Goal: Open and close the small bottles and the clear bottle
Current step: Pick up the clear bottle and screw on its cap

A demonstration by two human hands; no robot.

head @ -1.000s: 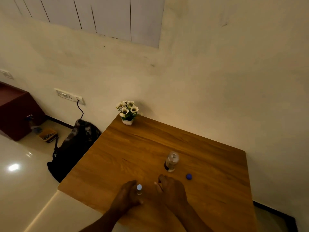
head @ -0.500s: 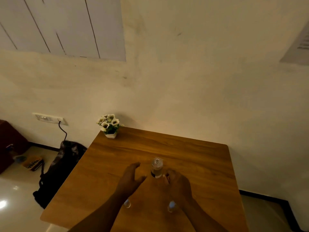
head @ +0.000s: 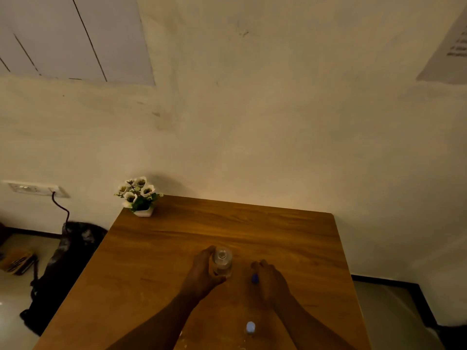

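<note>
Standing upright mid-bench, the clear bottle [head: 222, 262] has no cap on its neck. Left hand [head: 202, 271] wraps its side, fingers [head: 208, 251] clamped around the glass. Just right of it, right hand [head: 271, 279] rests on the bench [head: 156, 261], fingers curled on a small blue cap [head: 255, 278]. One small bottle [head: 250, 327] stands nearer the body, between the forearms. Flower pot [head: 141, 198] at far left corner.
</note>
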